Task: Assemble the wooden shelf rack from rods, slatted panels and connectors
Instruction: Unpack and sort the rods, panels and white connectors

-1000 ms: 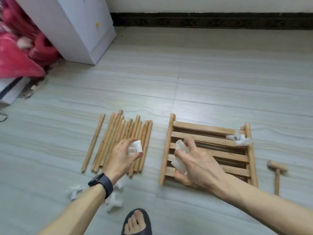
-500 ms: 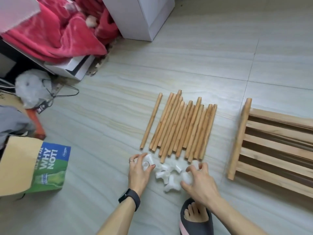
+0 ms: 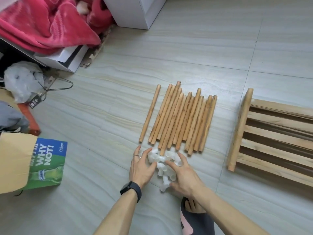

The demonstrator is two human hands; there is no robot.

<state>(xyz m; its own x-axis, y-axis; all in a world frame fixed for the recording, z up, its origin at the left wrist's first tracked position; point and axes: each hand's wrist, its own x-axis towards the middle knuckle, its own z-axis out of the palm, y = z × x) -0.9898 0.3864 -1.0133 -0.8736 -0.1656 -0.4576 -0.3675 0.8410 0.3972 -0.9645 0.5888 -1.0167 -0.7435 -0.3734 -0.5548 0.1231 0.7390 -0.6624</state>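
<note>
Several wooden rods (image 3: 179,117) lie side by side on the floor tiles. Just below their near ends sits a small heap of white plastic connectors (image 3: 161,164). My left hand (image 3: 140,167), with a ring and a black watch, cups the heap from the left, fingers spread against it. My right hand (image 3: 183,175) presses in from the right, fingers spread over the connectors. Both hands gather the heap between them. A stack of slatted wooden panels (image 3: 271,138) lies flat at the right.
A green and blue cardboard box (image 3: 45,167) lies at the left, with a plastic bag (image 3: 22,82) and wire hanger behind it. A red blanket (image 3: 47,24) and a white cabinet (image 3: 135,11) fill the far left. My slippered foot (image 3: 194,219) is near the bottom.
The view has swung left from the panels to the rods. Both hands dropped to the floor with the connectors they held and now close in on the heap, pushing it together.
</note>
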